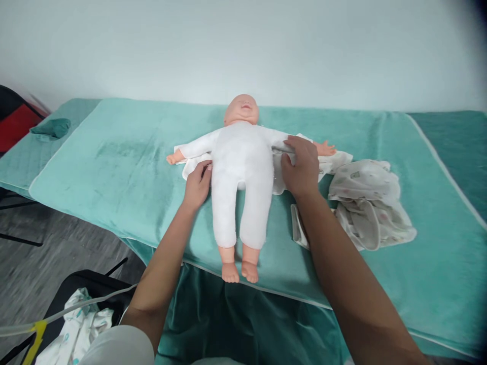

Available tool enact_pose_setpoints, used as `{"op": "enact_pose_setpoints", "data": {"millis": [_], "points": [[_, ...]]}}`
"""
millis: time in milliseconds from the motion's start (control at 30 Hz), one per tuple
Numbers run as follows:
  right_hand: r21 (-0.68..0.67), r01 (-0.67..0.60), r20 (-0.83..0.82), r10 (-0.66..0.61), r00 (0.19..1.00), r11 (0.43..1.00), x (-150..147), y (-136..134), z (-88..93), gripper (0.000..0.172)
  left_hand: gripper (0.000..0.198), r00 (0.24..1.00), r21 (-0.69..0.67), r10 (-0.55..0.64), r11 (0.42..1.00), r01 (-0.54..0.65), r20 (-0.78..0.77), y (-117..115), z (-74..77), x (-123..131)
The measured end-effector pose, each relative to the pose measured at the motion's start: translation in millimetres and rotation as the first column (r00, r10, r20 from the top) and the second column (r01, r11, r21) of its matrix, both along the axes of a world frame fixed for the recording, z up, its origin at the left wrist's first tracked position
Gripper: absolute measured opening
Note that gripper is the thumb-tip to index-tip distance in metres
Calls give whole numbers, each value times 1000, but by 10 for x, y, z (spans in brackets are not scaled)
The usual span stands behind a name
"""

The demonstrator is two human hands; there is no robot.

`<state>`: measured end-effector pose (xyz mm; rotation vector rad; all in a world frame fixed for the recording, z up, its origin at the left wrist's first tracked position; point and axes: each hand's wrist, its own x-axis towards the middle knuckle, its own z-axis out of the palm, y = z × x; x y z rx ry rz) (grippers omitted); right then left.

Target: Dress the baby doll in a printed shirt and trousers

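A baby doll (242,152) with a white cloth body lies on its back, arms spread and feet towards me. Under its torso and arms is a pale baby garment (279,175), partly hidden by the doll. At the doll's side, on the left in view, my left hand (198,185) is closed at the garment's edge, its fingertips against the doll's body. My right hand (303,167) is closed around the doll's outstretched arm on the right, with fingers over the arm and thumb below it. The garment lies beneath that arm too.
Crumpled printed baby clothes (371,203) lie right of my right hand on the green-covered bed (125,177). A small green cloth (50,129) rests at the far left. Below left, a black chair (85,279) holds printed clothing (81,324); a pale cable (95,300) crosses above it.
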<state>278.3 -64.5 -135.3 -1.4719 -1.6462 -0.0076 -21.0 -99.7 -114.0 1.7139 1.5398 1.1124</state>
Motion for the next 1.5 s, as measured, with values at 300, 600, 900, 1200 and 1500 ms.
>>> {"op": "enact_pose_setpoints", "data": {"millis": [300,600,900,1200,1500], "points": [[-17,6,-4,-7,1000,1000,-11,-20,37,43,36,1000,4,0,1000,0,-10,1,-2,-7],[27,-9,15,8,1000,1000,26,15,-28,44,37,1000,17,1,1000,-1,14,9,-17,-6],[84,-9,15,7,1000,996,43,25,-49,44,36,1000,43,1,999,-1,1,28,-60,-11],[-151,-291,68,304,950,945,-691,163,750,47,40,894,177,-25,978,115,-447,109,-238,48],[-619,-284,598,674,434,732,-1862,753,1096,38,35,843,166,-15,978,123,-538,82,-169,82]]}}
